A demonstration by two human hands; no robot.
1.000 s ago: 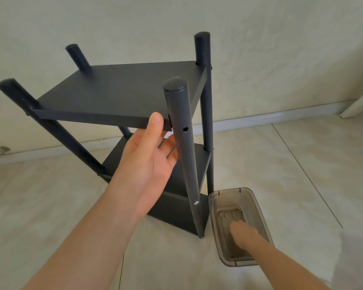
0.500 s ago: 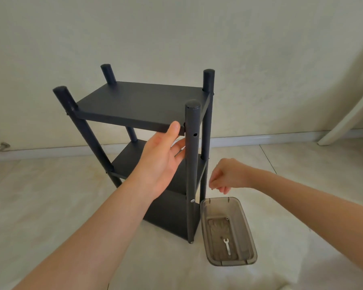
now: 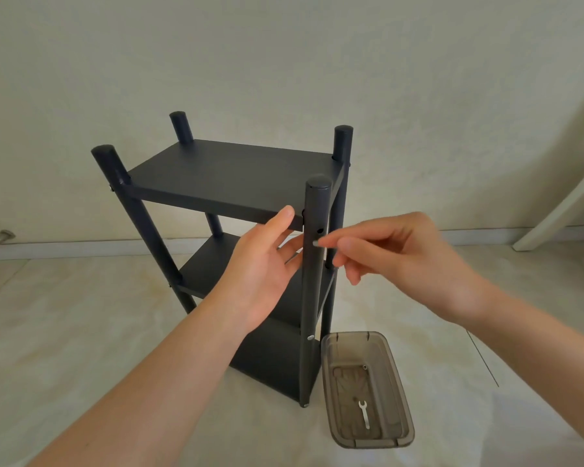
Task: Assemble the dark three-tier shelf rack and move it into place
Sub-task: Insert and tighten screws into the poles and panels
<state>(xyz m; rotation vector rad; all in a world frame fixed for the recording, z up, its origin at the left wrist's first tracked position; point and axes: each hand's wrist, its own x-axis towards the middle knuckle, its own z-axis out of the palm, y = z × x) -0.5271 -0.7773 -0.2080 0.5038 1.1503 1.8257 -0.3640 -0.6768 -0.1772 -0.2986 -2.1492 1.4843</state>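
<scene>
The dark three-tier shelf rack point(image 3: 230, 178) stands upright on the floor in front of the wall. My left hand point(image 3: 263, 264) holds the front edge of its top shelf, thumb on the edge and fingers underneath, beside the near right post point(image 3: 312, 281). My right hand point(image 3: 395, 251) pinches a small silver screw point(image 3: 319, 243) between thumb and forefinger. The screw's tip is just below an open hole point(image 3: 320, 231) in that post, close to touching it.
A translucent grey plastic tray point(image 3: 398, 392) lies on the floor right of the rack's foot, with a small wrench point(image 3: 364, 414) and a screw point(image 3: 364, 367) inside. A white furniture leg point(image 3: 560, 210) leans at the far right. A metal doorstop point(image 3: 0, 238) sits by the left baseboard.
My right hand came up out of the tray with a screw and moved left to the post's hole. The view pulled back; my left hand stayed on the top shelf.
</scene>
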